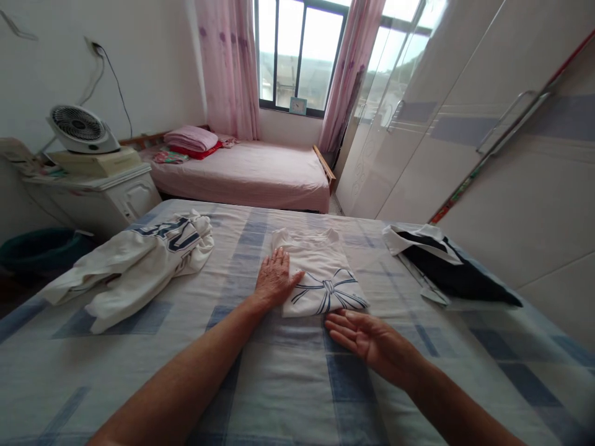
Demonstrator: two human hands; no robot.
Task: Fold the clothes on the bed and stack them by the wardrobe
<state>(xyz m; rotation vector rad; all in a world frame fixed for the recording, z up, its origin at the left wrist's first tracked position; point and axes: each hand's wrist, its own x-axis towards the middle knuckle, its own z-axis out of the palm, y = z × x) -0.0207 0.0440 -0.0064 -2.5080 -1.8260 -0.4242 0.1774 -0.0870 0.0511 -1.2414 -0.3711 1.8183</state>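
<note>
A white T-shirt (pixel 316 254) with a blue bow print lies folded into a compact rectangle on the bed, its collar toward the window. My left hand (pixel 275 279) rests flat on the shirt's left side, fingers pointing away from me and thumb reaching toward the bow. At the near edge of the shirt is my right hand (pixel 356 334), palm turned up and fingers stretched out. Its fingertips meet the lower hem; whether they go slightly beneath it I cannot tell.
The bed has a blue-and-white patterned sheet (pixel 288 378). A crumpled white garment with dark lettering (pixel 153 254) lies left, a black-and-white collared garment (pixel 441 260) right. Beyond are a pink bed (pixel 260 167), a fan (pixel 83 127) on a cabinet, and wardrobe doors (pixel 446 124).
</note>
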